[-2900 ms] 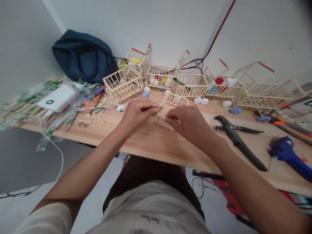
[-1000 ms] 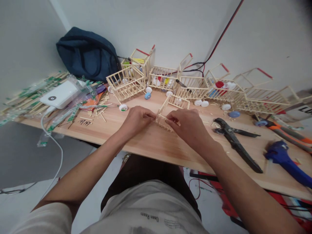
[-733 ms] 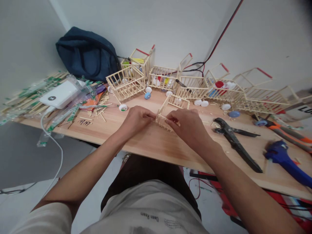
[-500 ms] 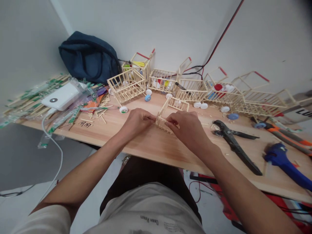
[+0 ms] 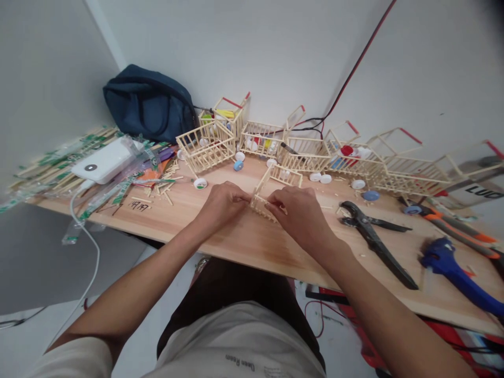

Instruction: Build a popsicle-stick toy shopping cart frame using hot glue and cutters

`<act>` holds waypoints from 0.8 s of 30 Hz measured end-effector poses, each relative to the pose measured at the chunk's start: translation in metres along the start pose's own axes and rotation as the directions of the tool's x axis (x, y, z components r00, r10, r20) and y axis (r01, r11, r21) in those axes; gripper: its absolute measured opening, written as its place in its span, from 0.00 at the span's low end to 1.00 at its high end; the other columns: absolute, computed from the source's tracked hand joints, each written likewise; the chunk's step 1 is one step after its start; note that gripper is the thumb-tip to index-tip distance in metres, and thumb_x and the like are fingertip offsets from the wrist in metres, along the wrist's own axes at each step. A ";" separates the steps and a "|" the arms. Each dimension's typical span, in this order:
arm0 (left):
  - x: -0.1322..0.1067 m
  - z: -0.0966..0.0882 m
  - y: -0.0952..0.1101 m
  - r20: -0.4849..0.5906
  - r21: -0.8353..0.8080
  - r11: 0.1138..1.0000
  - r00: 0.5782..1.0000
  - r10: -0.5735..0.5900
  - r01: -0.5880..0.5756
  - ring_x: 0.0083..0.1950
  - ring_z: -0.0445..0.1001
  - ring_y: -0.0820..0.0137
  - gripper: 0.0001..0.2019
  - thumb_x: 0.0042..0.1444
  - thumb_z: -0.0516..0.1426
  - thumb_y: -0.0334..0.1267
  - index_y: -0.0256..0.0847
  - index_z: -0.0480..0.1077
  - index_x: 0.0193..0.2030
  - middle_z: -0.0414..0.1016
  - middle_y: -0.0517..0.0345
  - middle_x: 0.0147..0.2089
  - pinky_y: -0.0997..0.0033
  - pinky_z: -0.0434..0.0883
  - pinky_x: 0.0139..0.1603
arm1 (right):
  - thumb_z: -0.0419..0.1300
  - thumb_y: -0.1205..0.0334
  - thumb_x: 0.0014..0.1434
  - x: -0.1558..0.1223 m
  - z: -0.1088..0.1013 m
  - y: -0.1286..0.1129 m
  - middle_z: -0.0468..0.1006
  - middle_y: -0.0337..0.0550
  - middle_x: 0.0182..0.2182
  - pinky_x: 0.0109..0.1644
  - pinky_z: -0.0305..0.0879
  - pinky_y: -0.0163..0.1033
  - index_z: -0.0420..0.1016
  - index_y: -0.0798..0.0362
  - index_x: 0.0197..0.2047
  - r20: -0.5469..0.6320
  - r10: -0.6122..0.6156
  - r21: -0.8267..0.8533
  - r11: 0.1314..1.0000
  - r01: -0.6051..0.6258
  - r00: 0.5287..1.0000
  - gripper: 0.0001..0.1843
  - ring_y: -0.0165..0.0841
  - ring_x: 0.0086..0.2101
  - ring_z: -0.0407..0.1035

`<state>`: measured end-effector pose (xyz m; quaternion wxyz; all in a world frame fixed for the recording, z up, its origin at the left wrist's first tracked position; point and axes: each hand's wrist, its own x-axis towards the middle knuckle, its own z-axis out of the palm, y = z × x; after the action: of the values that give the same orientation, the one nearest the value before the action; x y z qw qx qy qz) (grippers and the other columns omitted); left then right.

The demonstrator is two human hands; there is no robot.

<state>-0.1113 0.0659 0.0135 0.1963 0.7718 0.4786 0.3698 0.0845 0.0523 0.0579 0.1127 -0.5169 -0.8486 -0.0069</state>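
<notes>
A small basket frame of thin wooden sticks [image 5: 259, 203] rests on the tabletop between my hands, its slatted side toward me. My left hand [image 5: 225, 206] is closed in a pinch at the frame's left corner. From the right, my right hand [image 5: 302, 211] grips the same frame with thumb and bent fingers, hiding part of it. Whether a loose stick is also in the left pinch is too small to tell. Behind stand several finished-looking miniature stick carts, one an open-slatted cart [image 5: 207, 149] with bottle-cap wheels such as the white cap [image 5: 200, 184].
Black cutting pliers [image 5: 374, 236], a blue-handled tool [image 5: 452, 273] and orange-grey pliers [image 5: 457, 226] lie at right. At left are a white power bank [image 5: 106, 161] with a cable, wrapped sticks [image 5: 59, 168] and stick offcuts [image 5: 167, 181]. A dark blue bag [image 5: 151, 105] leans on the wall.
The head view has shifted slightly, so the table's things sit lower and those at right farther left. Both hands keep their hold on the stick frame, with barely any finger movement.
</notes>
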 end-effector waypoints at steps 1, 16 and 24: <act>0.000 0.000 0.000 0.001 0.000 1.000 1.000 -0.003 0.003 0.38 0.77 0.68 0.11 0.52 0.59 0.27 0.44 0.82 0.34 0.83 0.56 0.34 0.72 0.71 0.41 | 0.58 0.61 0.63 0.000 0.000 0.000 0.79 0.44 0.31 0.41 0.48 0.41 0.76 0.54 0.33 -0.001 0.001 -0.003 1.000 -0.001 1.000 0.09 0.38 0.36 0.69; 0.001 -0.001 0.006 0.013 -0.026 0.999 0.999 -0.043 0.043 0.36 0.77 0.68 0.10 0.52 0.58 0.29 0.42 0.82 0.34 0.83 0.56 0.33 0.71 0.69 0.40 | 0.56 0.62 0.65 -0.004 0.000 -0.001 0.79 0.45 0.34 0.40 0.48 0.41 0.76 0.53 0.34 -0.010 0.024 0.031 0.999 -0.024 1.000 0.10 0.38 0.37 0.68; 0.001 -0.001 0.007 0.021 -0.041 0.996 0.997 -0.072 0.073 0.36 0.78 0.68 0.10 0.51 0.58 0.29 0.43 0.82 0.34 0.83 0.56 0.35 0.72 0.70 0.38 | 0.56 0.62 0.65 -0.004 0.001 0.000 0.79 0.45 0.34 0.40 0.49 0.41 0.76 0.53 0.35 -0.014 0.030 0.054 0.998 -0.030 0.999 0.09 0.38 0.38 0.68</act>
<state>-0.1076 0.0629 0.0193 0.2306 0.7532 0.4965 0.3647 0.0862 0.0485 0.0564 0.1329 -0.5262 -0.8398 0.0139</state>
